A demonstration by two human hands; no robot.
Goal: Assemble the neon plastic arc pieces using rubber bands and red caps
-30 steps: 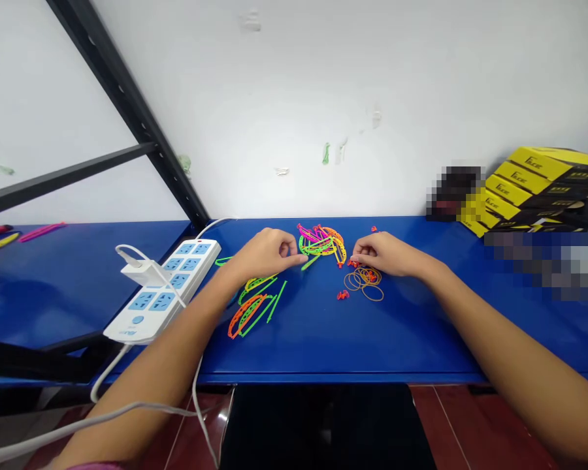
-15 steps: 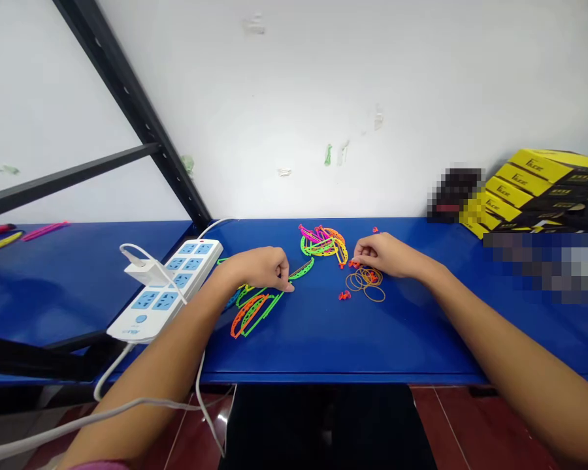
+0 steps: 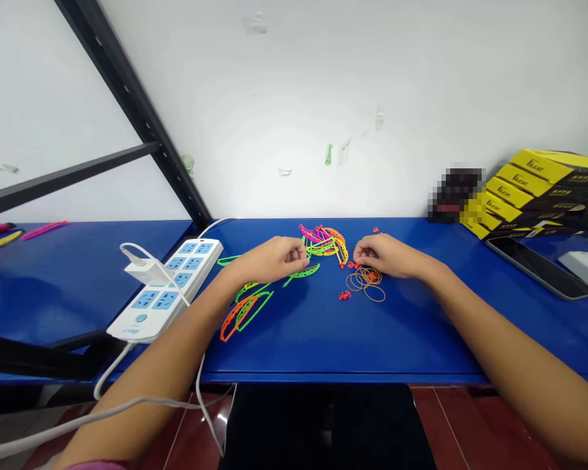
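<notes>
My left hand [image 3: 285,257] is closed, its fingers pressed together beside the pile of bright plastic bow-shaped pieces [image 3: 323,243]. Whatever it grips is hidden or too small to make out. Just below its fingertips lies a green bow-shaped piece [image 3: 306,271]. More of these lie under and in front of my left wrist, among them an orange one [image 3: 234,318]. My right hand [image 3: 378,254] is pinched closed over small red plastic parts [image 3: 353,265], and its fingertips hide what they hold, if anything. Tan rubber bands [image 3: 367,282] lie right under it.
A white power strip [image 3: 169,287] with a plugged-in adapter and cables stands left, near a black metal post [image 3: 151,127]. At right are stacked yellow-black boxes [image 3: 529,186], a phone [image 3: 539,264] and a white object [image 3: 585,269]. More red parts [image 3: 345,296] lie mid-table.
My left hand has moved up and to the right, towards the pile. The orange and green pieces near its wrist have shifted and spread apart. My right hand has barely moved.
</notes>
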